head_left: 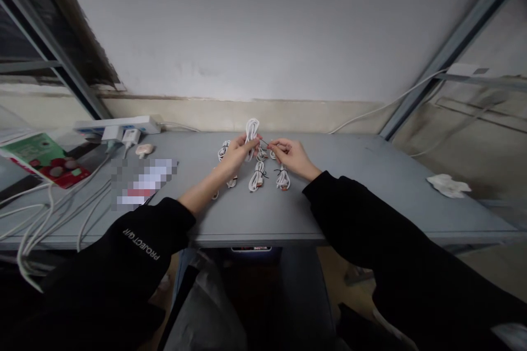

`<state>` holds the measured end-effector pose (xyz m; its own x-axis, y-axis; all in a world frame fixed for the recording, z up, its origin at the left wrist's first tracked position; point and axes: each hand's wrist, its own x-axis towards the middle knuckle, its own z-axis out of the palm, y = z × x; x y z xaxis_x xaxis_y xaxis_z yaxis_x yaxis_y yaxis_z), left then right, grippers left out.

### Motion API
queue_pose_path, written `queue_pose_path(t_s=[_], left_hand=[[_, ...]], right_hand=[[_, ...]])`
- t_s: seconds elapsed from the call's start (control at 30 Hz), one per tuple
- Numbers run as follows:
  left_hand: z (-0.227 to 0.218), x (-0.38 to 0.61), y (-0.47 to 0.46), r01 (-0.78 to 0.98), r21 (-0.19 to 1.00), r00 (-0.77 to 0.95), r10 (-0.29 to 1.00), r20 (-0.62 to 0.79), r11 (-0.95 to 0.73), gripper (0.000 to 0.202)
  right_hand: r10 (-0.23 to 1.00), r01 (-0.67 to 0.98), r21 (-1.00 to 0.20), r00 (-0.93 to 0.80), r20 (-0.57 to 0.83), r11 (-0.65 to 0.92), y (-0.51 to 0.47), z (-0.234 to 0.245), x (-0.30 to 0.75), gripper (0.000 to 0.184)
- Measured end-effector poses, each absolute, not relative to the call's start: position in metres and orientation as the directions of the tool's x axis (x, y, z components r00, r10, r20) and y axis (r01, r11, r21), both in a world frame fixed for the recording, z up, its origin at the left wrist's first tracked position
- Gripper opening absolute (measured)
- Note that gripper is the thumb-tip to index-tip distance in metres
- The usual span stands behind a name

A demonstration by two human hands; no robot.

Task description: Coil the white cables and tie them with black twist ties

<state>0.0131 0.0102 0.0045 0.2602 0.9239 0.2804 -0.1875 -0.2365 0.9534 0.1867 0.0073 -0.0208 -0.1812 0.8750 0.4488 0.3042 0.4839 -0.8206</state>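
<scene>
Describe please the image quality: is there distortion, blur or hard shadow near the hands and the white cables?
Head view: the wide lens bends the table edge and the frame bars; the light is soft and even, with no hard shadows or glare; the left hand, right hand and coiled white cable are small yet sharp; one patch on the left is pixelated.

Your grey table (370,186) runs the full width of the view, its far edge against the wall. At its far middle lie several cable bundles (257,175), white coils cinched with dark ties, close together. Far left you have a white power strip (119,125) with plugs in it, and a small pale round object (144,149) just beside it. A green and red packet (41,160) sits at the left edge, with loose white cables (49,214) trailing nearer. On the right lies a crumpled white tissue (448,185).
</scene>
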Motion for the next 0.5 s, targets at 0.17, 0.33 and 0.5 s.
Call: queue_pose_path(t_s=[0.17,0.33,0.5], left_hand=[[0.024,-0.01,0.022,-0.154,0.953,0.106,0.955,0.277,-0.259,0.004],[0.036,-0.045,0.029,0.138,0.962,-0.053,0.968,0.246,-0.237,0.013],[0.036,-0.072,0.03,0.647,0.761,-0.183,0.964,0.194,-0.031,0.023]], right_hand=[[0.872,0.429,-0.771,-0.097,0.479,0.471,0.017,-0.02,0.201,0.035],[0.859,0.556,-0.713,-0.003,0.513,0.428,0.027,-0.018,0.223,0.029],[0.871,0.745,-0.622,0.116,0.478,0.242,0.032,-0.023,0.242,0.019]])
